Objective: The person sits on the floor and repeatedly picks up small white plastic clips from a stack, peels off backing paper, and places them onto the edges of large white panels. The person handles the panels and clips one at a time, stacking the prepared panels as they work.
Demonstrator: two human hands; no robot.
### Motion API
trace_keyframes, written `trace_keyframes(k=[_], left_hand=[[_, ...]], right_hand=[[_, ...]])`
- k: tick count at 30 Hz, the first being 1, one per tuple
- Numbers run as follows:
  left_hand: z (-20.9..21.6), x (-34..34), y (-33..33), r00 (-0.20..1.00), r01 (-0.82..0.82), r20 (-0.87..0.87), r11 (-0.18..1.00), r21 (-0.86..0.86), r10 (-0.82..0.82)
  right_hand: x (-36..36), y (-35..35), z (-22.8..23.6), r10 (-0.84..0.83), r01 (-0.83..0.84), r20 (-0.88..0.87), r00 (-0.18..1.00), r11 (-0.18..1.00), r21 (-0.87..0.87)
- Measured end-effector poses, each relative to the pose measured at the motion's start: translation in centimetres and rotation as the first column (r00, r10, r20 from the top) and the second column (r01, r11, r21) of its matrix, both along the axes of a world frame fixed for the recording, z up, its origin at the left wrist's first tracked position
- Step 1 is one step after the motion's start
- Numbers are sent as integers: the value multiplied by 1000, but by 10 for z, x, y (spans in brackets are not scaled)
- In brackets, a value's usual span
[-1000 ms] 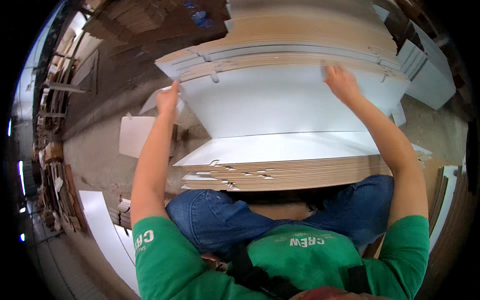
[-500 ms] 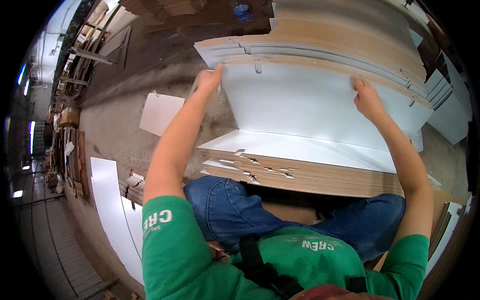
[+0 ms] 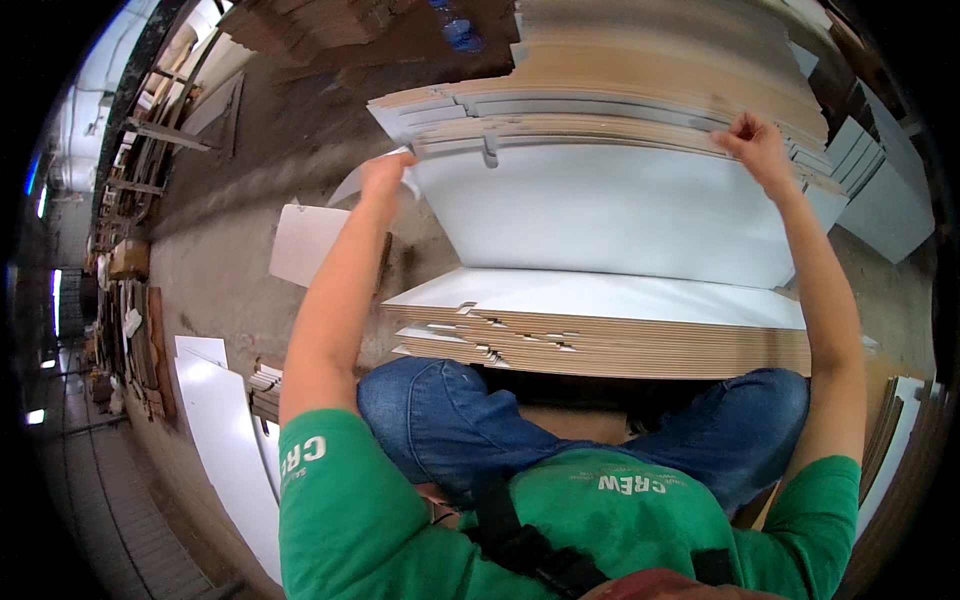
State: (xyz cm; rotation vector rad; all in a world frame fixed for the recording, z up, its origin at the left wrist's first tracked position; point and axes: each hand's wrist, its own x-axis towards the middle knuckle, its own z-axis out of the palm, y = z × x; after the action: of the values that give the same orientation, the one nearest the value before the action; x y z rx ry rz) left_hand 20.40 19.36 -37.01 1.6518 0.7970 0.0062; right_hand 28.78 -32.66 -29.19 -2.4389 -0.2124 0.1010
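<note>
A leaning white panel [image 3: 600, 215] with a small slot in its upper edge stands in front of me, its lower edge by a stack of white-faced boards [image 3: 620, 340] before my knees. At the panel's upper left corner, my left hand [image 3: 384, 180] is closed around a thin whitish, flexible piece [image 3: 347, 186] whose kind I cannot make out. My right hand [image 3: 757, 152] is over the upper right edges of the leaning panels, its fingers curled and pinched together. What it pinches, if anything, is too small to tell.
Behind the front panel more boards [image 3: 640, 60] lean in a thick row. A loose pale board [image 3: 305, 243] lies on the floor at left, near long white panels [image 3: 225, 430]. A blue plastic bottle [image 3: 458, 30] lies at the far side. Further panels [image 3: 885, 215] stand at right.
My right hand has risen off the front panel's face to the upper edges. My left hand has moved left and slightly down, and the whitish piece shows more. The view has shifted slightly.
</note>
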Motion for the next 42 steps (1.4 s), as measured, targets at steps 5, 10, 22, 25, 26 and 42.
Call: trace_keyframes(k=[5, 10, 22, 25, 26, 42], left_hand=[[34, -19, 4, 936, 209, -313, 969, 129, -160], [41, -16, -19, 954, 148, -290, 964, 219, -80], [-7, 2, -19, 1000, 24, 17, 1000, 12, -24], [8, -5, -23, 999, 1, 34, 996, -92, 2], [28, -11, -39, 1000, -5, -28, 998, -56, 4], [151, -112, -157, 869, 310, 370, 945, 109, -327]], right_hand=[[-12, 0, -3, 83, -44, -70, 994, 897, 440], [-38, 30, -41, 125, -106, -86, 988, 975, 193], [-25, 10, -61, 373, -134, 427, 824, 860, -492], [-24, 9, -33, 220, -69, 382, 898, 925, -372], [-27, 6, -27, 213, -75, 408, 888, 942, -328], [-84, 101, 10, 523, -198, -460, 718, 787, 584]])
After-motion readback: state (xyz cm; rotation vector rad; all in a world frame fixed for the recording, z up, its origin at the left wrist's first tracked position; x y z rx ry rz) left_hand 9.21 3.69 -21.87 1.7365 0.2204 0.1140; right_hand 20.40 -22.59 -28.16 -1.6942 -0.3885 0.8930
